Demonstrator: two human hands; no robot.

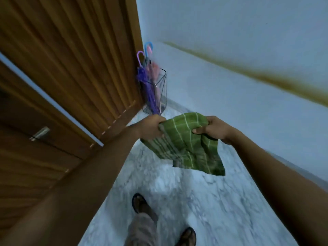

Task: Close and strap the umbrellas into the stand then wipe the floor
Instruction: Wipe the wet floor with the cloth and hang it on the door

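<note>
Left hand and right hand are gripping the green cloth by its top edge, fingers curled round bunched corners; the rest is hanging below, above the floor.

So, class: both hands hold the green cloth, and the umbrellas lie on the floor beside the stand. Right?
No. The head view shows the umbrellas standing inside the wire stand; the left hand and right hand hold the green cloth.
</note>
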